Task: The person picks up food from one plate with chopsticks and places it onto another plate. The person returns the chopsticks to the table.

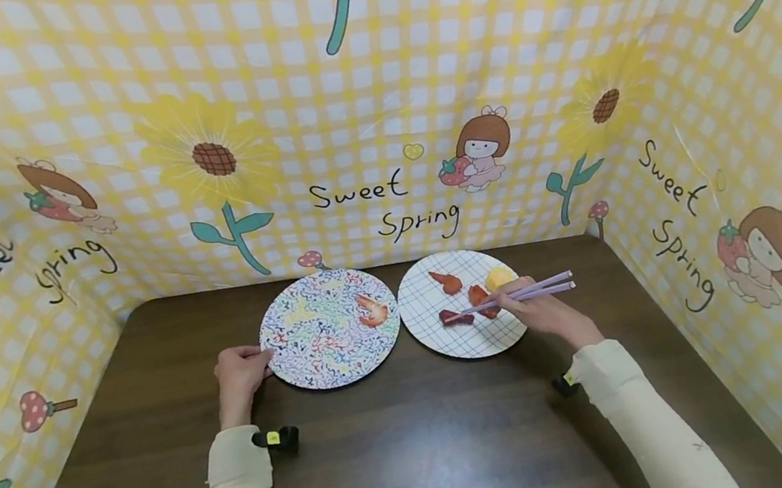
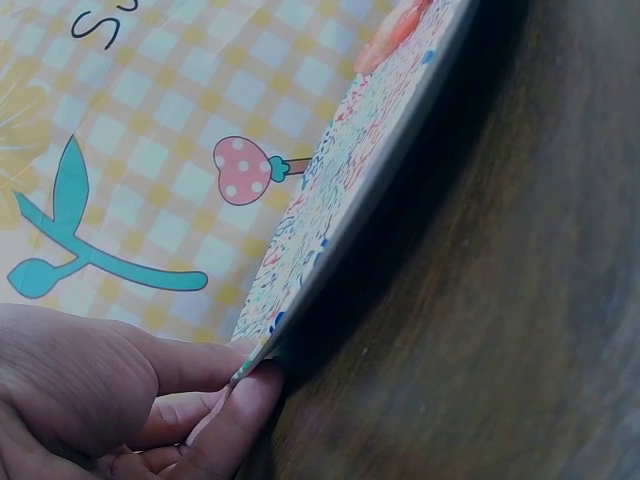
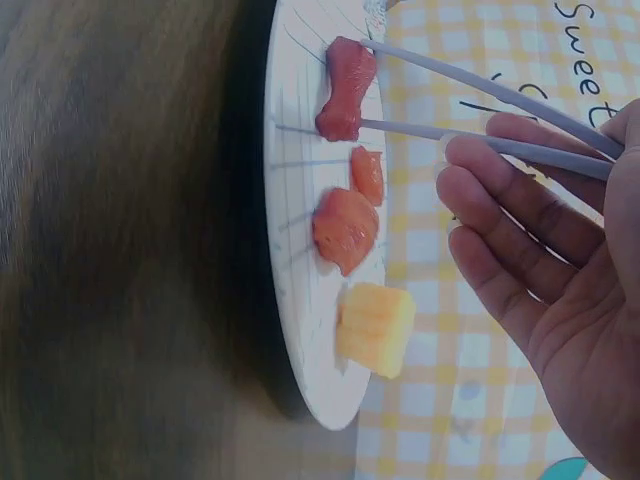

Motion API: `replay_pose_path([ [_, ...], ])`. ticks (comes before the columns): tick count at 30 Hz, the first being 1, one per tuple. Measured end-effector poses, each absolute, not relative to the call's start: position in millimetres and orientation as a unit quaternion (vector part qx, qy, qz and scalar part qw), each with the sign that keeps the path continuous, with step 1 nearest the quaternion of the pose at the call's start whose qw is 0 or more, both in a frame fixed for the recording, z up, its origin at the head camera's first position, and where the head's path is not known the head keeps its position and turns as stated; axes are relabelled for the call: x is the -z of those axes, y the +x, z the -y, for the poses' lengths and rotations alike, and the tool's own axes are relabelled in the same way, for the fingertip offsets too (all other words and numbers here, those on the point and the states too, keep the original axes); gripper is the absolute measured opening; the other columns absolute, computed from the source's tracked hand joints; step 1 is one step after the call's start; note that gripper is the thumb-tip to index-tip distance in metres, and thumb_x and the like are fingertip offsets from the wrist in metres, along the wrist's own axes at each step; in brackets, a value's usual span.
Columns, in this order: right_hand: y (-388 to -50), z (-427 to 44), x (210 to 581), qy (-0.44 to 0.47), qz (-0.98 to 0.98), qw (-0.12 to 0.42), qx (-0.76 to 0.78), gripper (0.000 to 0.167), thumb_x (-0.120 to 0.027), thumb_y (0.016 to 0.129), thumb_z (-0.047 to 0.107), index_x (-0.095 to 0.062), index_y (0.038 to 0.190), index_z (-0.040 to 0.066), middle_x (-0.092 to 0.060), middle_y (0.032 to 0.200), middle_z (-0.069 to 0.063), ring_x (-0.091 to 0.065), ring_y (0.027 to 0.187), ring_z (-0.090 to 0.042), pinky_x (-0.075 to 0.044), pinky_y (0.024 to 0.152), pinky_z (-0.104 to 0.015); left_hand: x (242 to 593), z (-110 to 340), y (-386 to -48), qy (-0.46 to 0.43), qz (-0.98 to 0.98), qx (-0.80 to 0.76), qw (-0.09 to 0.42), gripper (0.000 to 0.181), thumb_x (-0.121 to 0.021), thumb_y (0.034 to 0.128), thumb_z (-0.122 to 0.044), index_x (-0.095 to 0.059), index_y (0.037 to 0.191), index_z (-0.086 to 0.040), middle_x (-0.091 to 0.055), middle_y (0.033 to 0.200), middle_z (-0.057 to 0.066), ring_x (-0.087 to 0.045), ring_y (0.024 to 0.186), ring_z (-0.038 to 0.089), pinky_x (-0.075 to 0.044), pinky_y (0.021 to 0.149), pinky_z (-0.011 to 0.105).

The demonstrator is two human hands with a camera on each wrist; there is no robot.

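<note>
At the left, my left hand pinches the rim of a round speckled plate, thumb and finger on either side of its edge in the left wrist view. A shrimp-like piece lies on that plate. My right hand holds purple chopsticks over a white plate with grid lines. In the right wrist view the chopstick tips are at a dark red bone-shaped piece; whether they grip it I cannot tell. Beside it lie orange-brown pieces and a yellow block.
Both plates stand side by side near the back edge of the dark wooden table. Yellow checked cloth with flowers and printed words rises behind and on both sides. Black bands with yellow marks are at both wrists.
</note>
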State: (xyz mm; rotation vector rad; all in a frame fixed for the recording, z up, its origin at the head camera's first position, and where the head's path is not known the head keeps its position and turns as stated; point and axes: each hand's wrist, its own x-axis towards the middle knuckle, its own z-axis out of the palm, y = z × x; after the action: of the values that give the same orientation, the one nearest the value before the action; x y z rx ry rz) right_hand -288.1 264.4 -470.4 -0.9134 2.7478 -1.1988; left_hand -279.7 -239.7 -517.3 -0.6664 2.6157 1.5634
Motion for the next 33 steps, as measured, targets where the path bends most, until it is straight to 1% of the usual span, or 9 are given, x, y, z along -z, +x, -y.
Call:
replay_pose_path([
  [4, -288, -258, 476, -0.287, -0.878, 0.017, 0.383, 0.033, -0.047, 0.107, 0.01, -0.075, 0.104, -0.006, -0.074, 0.094, -0.021, -0.065, 0.088, -0.038, -0.051, 0.079, -0.025, 519, 241, -280, -0.215, -0.837, -0.504, 0.013, 0.04, -0.068, 0.0967, -0.017, -0.065, 0.123, 0.013, -0.062, 0.123, 0.031, -0.064, 0.068, 0.004, -0.051, 0.06, 0.017],
  [5, -288, -256, 477, -0.282, -0.88, 0.017, 0.383, 0.032, -0.047, 0.106, 0.01, -0.075, 0.104, -0.006, -0.075, 0.094, -0.02, -0.065, 0.088, -0.038, -0.051, 0.079, -0.024, 519, 240, -281, -0.214, -0.836, -0.505, 0.012, 0.04, -0.068, 0.0968, -0.017, -0.064, 0.123, 0.013, -0.062, 0.124, 0.031, -0.065, 0.068, 0.004, -0.051, 0.06, 0.017],
  [11, -288, -249, 482, -0.289, -0.875, -0.023, 0.387, 0.032, -0.048, 0.104, 0.004, -0.075, 0.091, -0.007, -0.075, 0.081, -0.016, -0.064, 0.075, -0.026, -0.049, 0.068, -0.022, 519, 241, -282, -0.212, -0.836, -0.506, 0.014, 0.039, -0.067, 0.097, -0.017, -0.064, 0.123, 0.013, -0.062, 0.122, 0.03, -0.064, 0.07, 0.005, -0.052, 0.061, 0.018],
  [15, -286, -246, 483, -0.294, -0.879, -0.04, 0.374, 0.032, -0.049, 0.105, 0.004, -0.074, 0.087, -0.006, -0.074, 0.081, -0.017, -0.066, 0.074, -0.026, -0.051, 0.067, -0.024, 521, 242, -283, -0.212, -0.834, -0.509, 0.013, 0.039, -0.068, 0.0969, -0.016, -0.064, 0.123, 0.013, -0.062, 0.122, 0.03, -0.064, 0.069, 0.005, -0.053, 0.061, 0.018],
  [17, -285, -245, 483, -0.284, -0.884, -0.042, 0.37, 0.03, -0.052, 0.105, 0.006, -0.075, 0.089, -0.006, -0.074, 0.083, -0.018, -0.066, 0.075, -0.028, -0.052, 0.068, -0.025, 521, 242, -283, -0.21, -0.835, -0.508, 0.009, 0.039, -0.068, 0.0965, -0.016, -0.065, 0.123, 0.013, -0.063, 0.122, 0.031, -0.064, 0.068, 0.004, -0.052, 0.061, 0.018],
  [19, -285, -243, 482, -0.269, -0.887, -0.037, 0.372, 0.03, -0.053, 0.105, 0.009, -0.075, 0.091, -0.005, -0.073, 0.084, -0.018, -0.066, 0.076, -0.028, -0.053, 0.069, -0.027, 522, 242, -283, -0.21, -0.836, -0.507, 0.008, 0.039, -0.068, 0.0964, -0.017, -0.065, 0.122, 0.012, -0.063, 0.121, 0.03, -0.063, 0.068, 0.003, -0.052, 0.06, 0.017],
  [26, -288, -239, 480, -0.248, -0.912, -0.018, 0.326, 0.036, -0.052, 0.107, 0.023, -0.076, 0.091, 0.002, -0.071, 0.079, -0.01, -0.052, 0.069, -0.011, -0.046, 0.064, -0.024, 524, 241, -283, -0.203, -0.837, -0.508, -0.008, 0.036, -0.069, 0.0951, -0.016, -0.067, 0.117, 0.013, -0.068, 0.112, 0.029, -0.063, 0.062, 0.001, -0.051, 0.057, 0.018],
  [29, -288, -237, 481, -0.247, -0.917, -0.01, 0.314, 0.037, -0.049, 0.108, 0.023, -0.075, 0.092, 0.002, -0.071, 0.081, -0.01, -0.052, 0.07, -0.009, -0.046, 0.065, -0.024, 524, 242, -284, -0.201, -0.837, -0.508, -0.009, 0.035, -0.069, 0.0947, -0.015, -0.068, 0.115, 0.013, -0.07, 0.109, 0.027, -0.063, 0.061, 0.001, -0.052, 0.057, 0.018],
  [33, -286, -234, 480, -0.241, -0.915, -0.005, 0.324, 0.035, -0.048, 0.107, 0.019, -0.074, 0.092, 0.001, -0.072, 0.085, -0.012, -0.055, 0.073, -0.01, -0.047, 0.066, -0.024, 524, 243, -283, -0.202, -0.833, -0.515, -0.006, 0.035, -0.069, 0.0946, -0.014, -0.067, 0.116, 0.014, -0.069, 0.111, 0.028, -0.064, 0.062, 0.001, -0.053, 0.057, 0.018],
])
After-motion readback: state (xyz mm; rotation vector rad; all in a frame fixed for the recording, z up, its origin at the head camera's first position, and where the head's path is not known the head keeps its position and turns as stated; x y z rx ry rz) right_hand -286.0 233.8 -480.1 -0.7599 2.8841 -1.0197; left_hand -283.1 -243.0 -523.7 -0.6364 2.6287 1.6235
